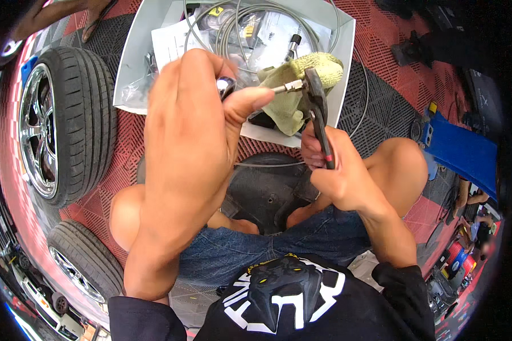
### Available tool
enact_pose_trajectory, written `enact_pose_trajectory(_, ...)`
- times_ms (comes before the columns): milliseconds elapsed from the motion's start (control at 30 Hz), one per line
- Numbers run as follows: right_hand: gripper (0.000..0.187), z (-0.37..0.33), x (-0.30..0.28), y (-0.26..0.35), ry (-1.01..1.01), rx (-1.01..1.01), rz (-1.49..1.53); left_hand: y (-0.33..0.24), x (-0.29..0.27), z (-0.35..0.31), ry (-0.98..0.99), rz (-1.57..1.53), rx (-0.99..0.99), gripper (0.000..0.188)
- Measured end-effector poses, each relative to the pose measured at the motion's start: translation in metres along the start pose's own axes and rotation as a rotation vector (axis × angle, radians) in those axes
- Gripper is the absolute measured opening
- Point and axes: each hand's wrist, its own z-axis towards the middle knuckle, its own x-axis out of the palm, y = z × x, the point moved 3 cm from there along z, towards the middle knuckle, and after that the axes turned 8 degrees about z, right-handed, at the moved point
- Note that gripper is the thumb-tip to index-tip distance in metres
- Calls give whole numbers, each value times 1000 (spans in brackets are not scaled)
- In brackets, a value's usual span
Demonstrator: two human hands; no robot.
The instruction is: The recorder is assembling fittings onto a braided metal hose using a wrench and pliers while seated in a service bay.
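My raised left hand (190, 119) is closed around a shiny chrome piece (226, 87), most of it hidden by my fingers. Beyond my left thumb, a small threaded metal fitting (291, 87) sticks out toward the right. At its far end are the jaws of black pliers (317, 105) with a red mark on the handle, and my right hand (342, 170) grips that handle. Whether the chrome piece and the fitting are joined is hidden. Behind them a yellow-green knitted work glove (324, 63) lies over the near right part of a white box (346, 40).
Coiled grey hose (224, 37), papers and plastic bags fill the box. To the left stands a large tyre on a chrome wheel (85, 122), with a second tyre (85, 250) nearer. A black plastic part (267, 196) lies between my legs. A blue panel (463, 150) is at the right.
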Motion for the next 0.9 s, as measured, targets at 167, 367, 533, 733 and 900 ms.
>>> enact_pose_trajectory(167,18,12,-12,-2,-110,-16,40,17,-9,-7,165,-533,-212,21)
enact_pose_trajectory(367,18,14,-5,-2,-109,-29,-128,19,-39,4,-127,-972,-144,28)
enact_pose_trajectory(533,24,11,6,7,-55,-5,-128,29,-42,5,-229,-893,-110,29)
enact_pose_trajectory(733,22,10,8,4,-76,-40,-229,19,-33,6,-231,-1000,-118,30)
enact_pose_trajectory(900,24,9,9,13,-72,-19,-336,17,-34,6,-249,-947,-72,33)
